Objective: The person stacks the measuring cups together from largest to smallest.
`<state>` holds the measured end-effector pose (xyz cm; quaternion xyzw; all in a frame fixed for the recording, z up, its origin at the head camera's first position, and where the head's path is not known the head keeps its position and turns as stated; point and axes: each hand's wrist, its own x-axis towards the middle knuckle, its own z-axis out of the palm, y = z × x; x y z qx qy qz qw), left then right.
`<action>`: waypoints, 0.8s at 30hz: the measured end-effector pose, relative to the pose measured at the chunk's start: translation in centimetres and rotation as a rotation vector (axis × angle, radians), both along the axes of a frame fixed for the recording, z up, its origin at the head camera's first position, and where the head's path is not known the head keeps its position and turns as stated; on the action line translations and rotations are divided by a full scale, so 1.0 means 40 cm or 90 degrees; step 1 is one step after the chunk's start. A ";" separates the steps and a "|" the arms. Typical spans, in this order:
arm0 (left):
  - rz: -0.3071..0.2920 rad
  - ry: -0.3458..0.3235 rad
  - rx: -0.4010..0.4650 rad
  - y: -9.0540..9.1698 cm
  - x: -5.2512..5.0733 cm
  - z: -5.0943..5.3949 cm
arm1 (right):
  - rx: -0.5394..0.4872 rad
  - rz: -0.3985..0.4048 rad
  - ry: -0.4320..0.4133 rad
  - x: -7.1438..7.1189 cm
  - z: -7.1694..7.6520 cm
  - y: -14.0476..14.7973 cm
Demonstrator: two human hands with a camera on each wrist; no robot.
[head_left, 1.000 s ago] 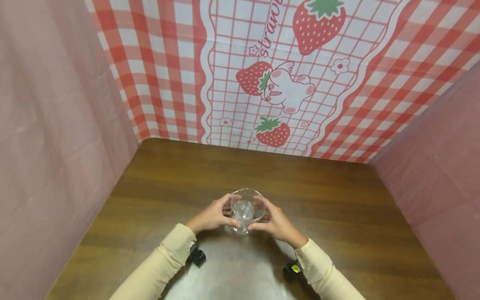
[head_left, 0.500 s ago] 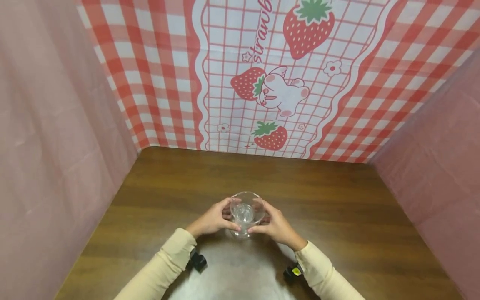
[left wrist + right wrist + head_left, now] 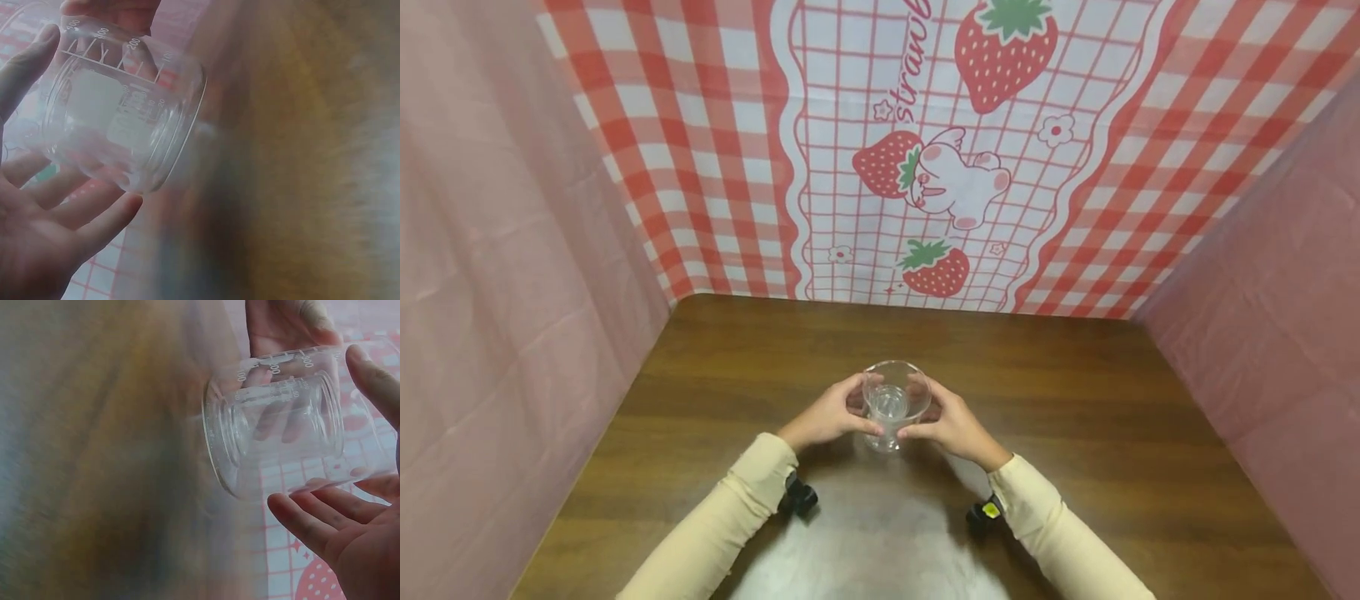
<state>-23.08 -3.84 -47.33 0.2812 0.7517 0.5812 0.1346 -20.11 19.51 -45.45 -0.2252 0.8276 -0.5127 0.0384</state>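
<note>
A clear glass beaker [image 3: 883, 440] is at the middle of the wooden table, held between both hands. White scale marks run along its wall in both wrist views. A smaller glass beaker [image 3: 284, 425] sits nested inside it, also with printed marks. My left hand [image 3: 835, 412] holds the left side of the large beaker, thumb on the near side and fingers round the far side. On the opposite side, my right hand [image 3: 953, 427] grips it in the same way. Whether the base touches the table, I cannot tell.
The brown wooden table [image 3: 760, 342] ends at a red-and-white checked strawberry cloth [image 3: 730, 167] at the back. Pink curtains [image 3: 512, 250] hang at the left and right sides. Black wrist cameras [image 3: 797, 497] sit under both cuffs.
Both hands, with the nested beakers between them, have shifted slightly up in the head view since half a second ago. The head view itself has also moved a little. Both grips look the same.
</note>
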 end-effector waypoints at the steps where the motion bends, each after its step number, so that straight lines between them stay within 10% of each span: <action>1: 0.001 0.004 -0.001 0.005 -0.010 0.002 | -0.002 0.001 -0.001 -0.009 0.004 0.004; 14: 0.013 -0.014 0.005 0.036 -0.089 0.010 | -0.018 -0.004 -0.004 -0.089 0.019 0.025; 24: 0.020 -0.025 0.001 0.037 -0.100 -0.009 | -0.020 -0.008 -0.046 -0.105 0.002 0.027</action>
